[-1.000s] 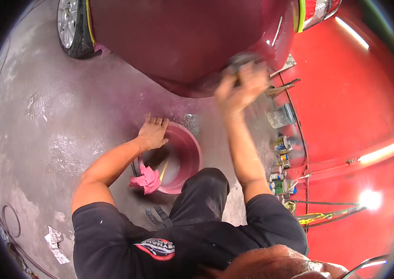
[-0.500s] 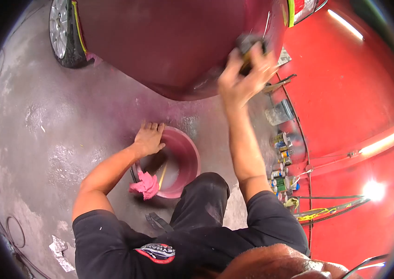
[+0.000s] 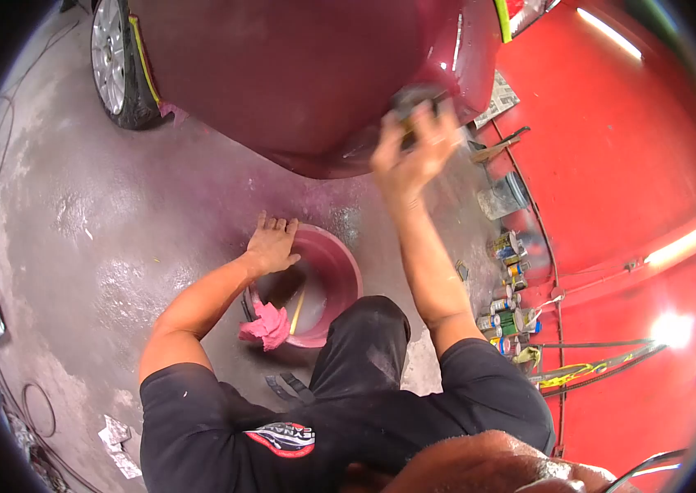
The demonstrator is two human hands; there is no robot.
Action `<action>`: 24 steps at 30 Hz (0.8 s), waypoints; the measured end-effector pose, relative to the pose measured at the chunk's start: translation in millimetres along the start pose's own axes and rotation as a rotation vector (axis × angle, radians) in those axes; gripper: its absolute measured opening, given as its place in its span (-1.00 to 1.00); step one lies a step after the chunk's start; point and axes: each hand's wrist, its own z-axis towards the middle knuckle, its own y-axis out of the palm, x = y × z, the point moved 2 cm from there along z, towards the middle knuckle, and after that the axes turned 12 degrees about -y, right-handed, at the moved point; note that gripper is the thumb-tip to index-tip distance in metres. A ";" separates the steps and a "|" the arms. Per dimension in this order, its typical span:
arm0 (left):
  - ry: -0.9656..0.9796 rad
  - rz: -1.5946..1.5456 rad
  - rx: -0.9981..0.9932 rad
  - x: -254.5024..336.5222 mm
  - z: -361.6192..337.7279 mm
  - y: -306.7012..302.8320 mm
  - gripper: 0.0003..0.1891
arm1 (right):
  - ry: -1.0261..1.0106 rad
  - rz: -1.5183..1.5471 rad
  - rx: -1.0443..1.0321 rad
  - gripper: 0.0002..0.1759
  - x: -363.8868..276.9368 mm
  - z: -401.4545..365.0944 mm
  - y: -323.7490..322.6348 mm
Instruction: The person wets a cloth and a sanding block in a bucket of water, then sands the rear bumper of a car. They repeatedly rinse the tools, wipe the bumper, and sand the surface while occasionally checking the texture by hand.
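My right hand [image 3: 415,156] is closed on a dark block with a yellowish part [image 3: 415,102], blurred by motion; it looks like a sanding block. It lies against the lower right corner of a dull dark-red car panel [image 3: 299,82]. On the far rim of a pink tub [image 3: 348,275] rests my left hand [image 3: 272,245], fingers stretched out and spread. Cloudy liquid and a thin yellowish stick [image 3: 298,311] are inside the tub. A crumpled pink cloth [image 3: 266,326] hangs over its near left rim.
A car wheel [image 3: 110,57] stands at the upper left. Several cans [image 3: 511,320] and a grey bucket [image 3: 502,197] line the red wall [image 3: 611,148] on the right. Dark strips [image 3: 286,386] lie beside my knee. A hose [image 3: 40,411] crosses the floor at lower left.
My right hand has moved slightly left and down along the panel with the sanding block. My left hand stays on the tub rim. The whole view has shifted a little.
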 end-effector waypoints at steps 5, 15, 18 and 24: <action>0.001 -0.002 -0.036 4.1 -1.4 -4.0 -0.05 | -0.083 0.041 -0.014 -0.53 12.7 50.4 4.3; -0.019 -0.021 0.019 -1.3 -0.3 9.1 -0.09 | -0.192 0.018 -0.080 -0.60 27.5 31.9 -0.9; -0.011 -0.014 0.032 -1.3 -0.3 6.0 -0.10 | 0.107 -0.024 0.064 -0.60 41.1 63.3 5.3; -0.029 0.025 0.013 -1.3 0.8 6.3 -0.11 | -0.284 0.157 -0.185 -0.51 -15.0 -58.9 3.8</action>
